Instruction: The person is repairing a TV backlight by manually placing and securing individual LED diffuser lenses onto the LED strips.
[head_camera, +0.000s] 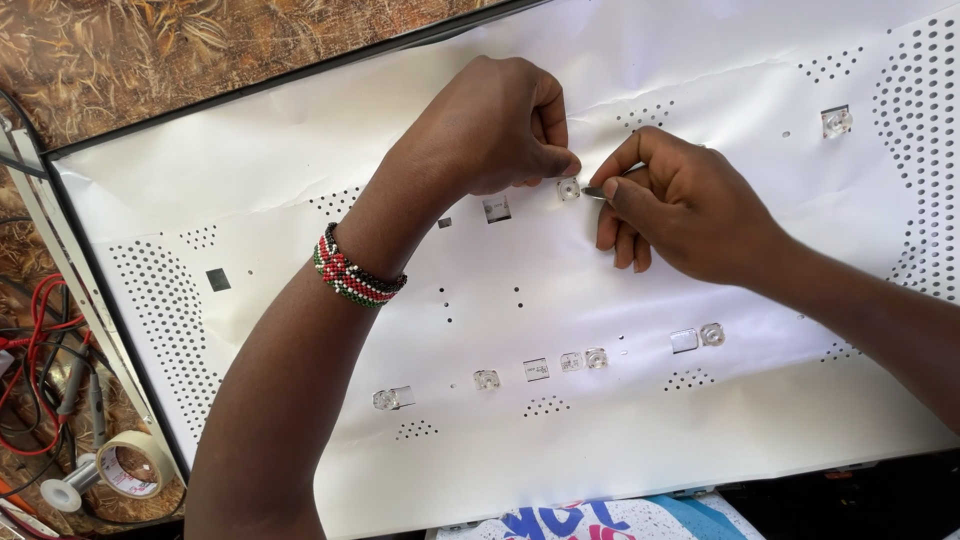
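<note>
Currently our left hand is curled, fingertips pressing beside a clear LED lens on the white reflector sheet, upper middle. Our right hand pinches a thin metal tool, tip just beside that lens. Tape roll sits left, off the panel.

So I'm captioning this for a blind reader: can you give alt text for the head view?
Two hands meet over a small clear lens on a white perforated sheet: the left hand beside it, the right hand holding a thin metal tool to it.
</note>
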